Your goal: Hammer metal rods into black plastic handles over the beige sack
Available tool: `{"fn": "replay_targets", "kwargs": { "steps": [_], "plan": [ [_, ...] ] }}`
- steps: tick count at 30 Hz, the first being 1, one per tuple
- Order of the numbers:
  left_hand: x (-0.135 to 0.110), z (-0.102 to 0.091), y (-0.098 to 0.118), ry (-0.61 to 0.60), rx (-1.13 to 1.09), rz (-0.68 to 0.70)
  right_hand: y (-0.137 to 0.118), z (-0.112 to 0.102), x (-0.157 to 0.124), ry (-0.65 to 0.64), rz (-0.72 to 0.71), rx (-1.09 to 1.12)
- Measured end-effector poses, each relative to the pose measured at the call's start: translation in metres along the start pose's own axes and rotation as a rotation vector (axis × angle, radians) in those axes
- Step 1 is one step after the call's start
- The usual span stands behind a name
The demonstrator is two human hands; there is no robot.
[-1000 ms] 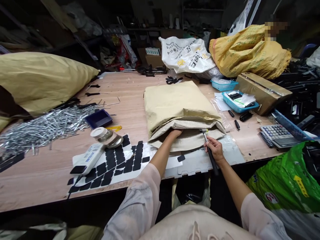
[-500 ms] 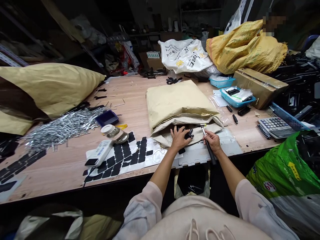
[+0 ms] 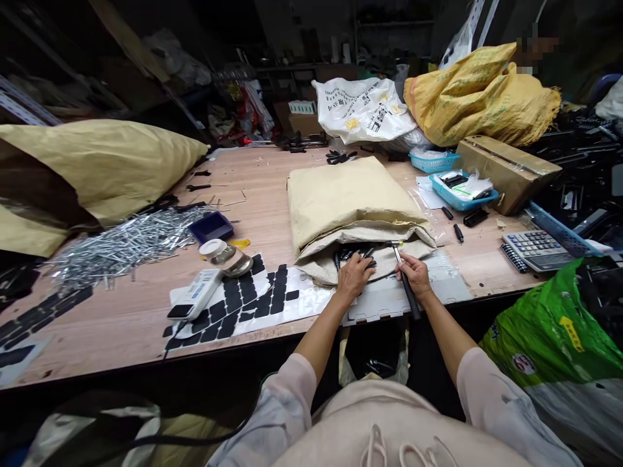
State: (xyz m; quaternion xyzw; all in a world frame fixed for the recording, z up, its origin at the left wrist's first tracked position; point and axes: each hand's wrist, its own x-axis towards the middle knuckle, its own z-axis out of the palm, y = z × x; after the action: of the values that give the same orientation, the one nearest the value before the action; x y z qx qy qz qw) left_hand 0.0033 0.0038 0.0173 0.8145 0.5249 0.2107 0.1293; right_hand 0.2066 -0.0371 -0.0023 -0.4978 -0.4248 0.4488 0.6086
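A large tan paper sack [image 3: 348,191] lies flat on the table with its mouth toward me. Small black parts [image 3: 349,251] show inside the mouth; their exact kind is unclear. My left hand [image 3: 354,277] is at this opening, fingers curled and closed over some of the parts. Between the thumb and fingers of my right hand [image 3: 415,275] is a small hammer [image 3: 409,295], held by its black handle. Its metal head points away from me, resting near the sack's lower flap. Under the sack's front edge lies a pale grey sheet [image 3: 389,308].
Left on the table [image 3: 265,194] are a pile of metal rods [image 3: 131,250], a blue tray [image 3: 210,227], a jar [image 3: 226,257] and black stickers [image 3: 243,295]. To the right are a calculator [image 3: 538,248], blue baskets [image 3: 462,202], a carton [image 3: 506,170] and a green bag [image 3: 545,324].
My left hand has drawn its spread fingers together and pulled slightly toward me, uncovering more black parts in the sack mouth. The right hand and hammer have stayed almost still.
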Motion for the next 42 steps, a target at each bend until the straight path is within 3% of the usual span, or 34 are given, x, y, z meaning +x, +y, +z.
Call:
{"fn": "replay_targets", "kwargs": {
  "steps": [8, 16, 23, 29, 36, 42],
  "plan": [
    [0.002, 0.024, -0.026, 0.115, -0.373, 0.08, 0.001, -0.001, 0.0, -0.012, -0.028, -0.044],
    [-0.002, 0.029, -0.021, 0.167, -0.199, 0.039, 0.001, 0.0, -0.006, -0.069, -0.026, -0.157],
    [0.0, 0.029, -0.021, 0.134, -0.174, 0.051, -0.002, 0.002, -0.021, -0.162, -0.038, -0.317],
    [0.001, 0.029, -0.022, 0.111, -0.204, 0.035, -0.005, 0.002, -0.021, -0.145, -0.113, -0.476],
    [0.004, 0.028, -0.022, 0.08, -0.256, -0.002, -0.01, 0.006, -0.02, -0.149, -0.07, -0.405],
    [0.004, 0.027, -0.021, 0.081, -0.285, -0.033, -0.008, 0.013, -0.023, -0.252, -0.053, -0.398]
  ]
}}
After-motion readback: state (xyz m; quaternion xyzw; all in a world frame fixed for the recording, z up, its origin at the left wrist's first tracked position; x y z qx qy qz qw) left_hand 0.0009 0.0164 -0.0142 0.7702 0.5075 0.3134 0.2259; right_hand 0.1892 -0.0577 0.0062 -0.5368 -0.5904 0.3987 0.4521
